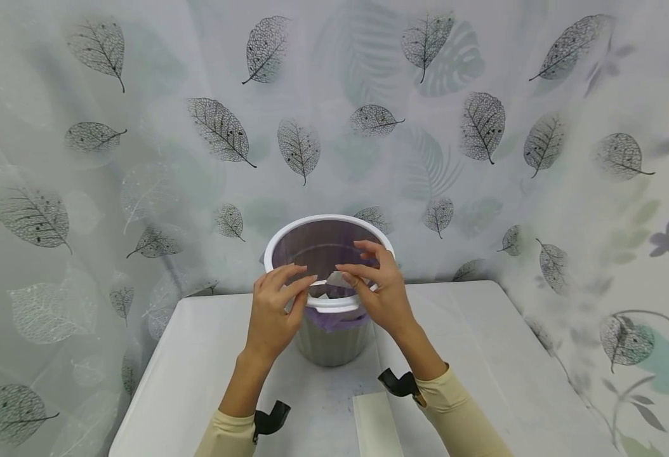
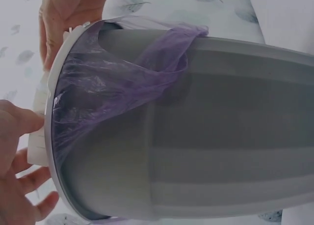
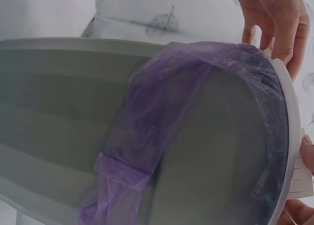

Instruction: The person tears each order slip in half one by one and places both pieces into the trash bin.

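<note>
A grey bin (image 1: pixel 334 339) with a white rim and purple liner bag (image 2: pixel 113 82) stands in front of me. My left hand (image 1: pixel 277 311) is above the left part of the rim and pinches a white piece of paper (image 2: pixel 37 149), seen nearly edge-on from the head. Opposite it, my right hand (image 1: pixel 381 289) pinches another pale piece of paper (image 1: pixel 340 280) between thumb and index finger, its other fingers raised. Printed lines show on this paper in the right wrist view. Some pale scraps lie inside the bin, partly hidden by the rim.
The bin stands on a white-covered table (image 1: pixel 454 355). A flat cream strip (image 1: pixel 377 425) lies near the front, between the forearms. Behind and around the table hangs a leaf-patterned curtain (image 1: pixel 334 89). A black wrist camera mount (image 1: pixel 397 383) projects inward from the right sleeve.
</note>
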### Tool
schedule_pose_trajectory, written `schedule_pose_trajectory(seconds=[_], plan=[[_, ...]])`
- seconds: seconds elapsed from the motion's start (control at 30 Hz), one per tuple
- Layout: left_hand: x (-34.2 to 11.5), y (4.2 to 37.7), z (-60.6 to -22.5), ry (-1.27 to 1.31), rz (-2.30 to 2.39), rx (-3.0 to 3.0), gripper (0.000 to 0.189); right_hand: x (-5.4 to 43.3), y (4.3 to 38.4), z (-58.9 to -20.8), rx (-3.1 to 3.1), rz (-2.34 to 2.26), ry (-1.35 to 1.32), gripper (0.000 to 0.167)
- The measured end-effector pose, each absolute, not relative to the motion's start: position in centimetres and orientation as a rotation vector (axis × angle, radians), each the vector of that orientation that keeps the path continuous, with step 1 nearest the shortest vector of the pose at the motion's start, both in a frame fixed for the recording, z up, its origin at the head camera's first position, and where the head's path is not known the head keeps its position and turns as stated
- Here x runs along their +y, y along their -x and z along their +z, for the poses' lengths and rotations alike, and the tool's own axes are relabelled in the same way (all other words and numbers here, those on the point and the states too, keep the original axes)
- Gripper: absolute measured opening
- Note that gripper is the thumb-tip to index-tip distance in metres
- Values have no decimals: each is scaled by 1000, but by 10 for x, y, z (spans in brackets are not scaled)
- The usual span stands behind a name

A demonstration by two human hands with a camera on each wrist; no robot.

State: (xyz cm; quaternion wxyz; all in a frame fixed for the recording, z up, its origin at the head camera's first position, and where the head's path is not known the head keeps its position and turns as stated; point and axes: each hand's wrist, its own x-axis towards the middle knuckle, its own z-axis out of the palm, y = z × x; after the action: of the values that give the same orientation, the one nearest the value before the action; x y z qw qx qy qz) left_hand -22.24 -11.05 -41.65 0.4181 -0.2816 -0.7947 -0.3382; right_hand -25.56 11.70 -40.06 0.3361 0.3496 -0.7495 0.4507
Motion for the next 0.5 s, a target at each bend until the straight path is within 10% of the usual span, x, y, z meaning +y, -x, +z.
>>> schedule_pose_trajectory(seconds=[0.5], plan=[[-113,222,-420,702,-839,-2006,18,116,254,-406,-2032,1153,-920,21]])
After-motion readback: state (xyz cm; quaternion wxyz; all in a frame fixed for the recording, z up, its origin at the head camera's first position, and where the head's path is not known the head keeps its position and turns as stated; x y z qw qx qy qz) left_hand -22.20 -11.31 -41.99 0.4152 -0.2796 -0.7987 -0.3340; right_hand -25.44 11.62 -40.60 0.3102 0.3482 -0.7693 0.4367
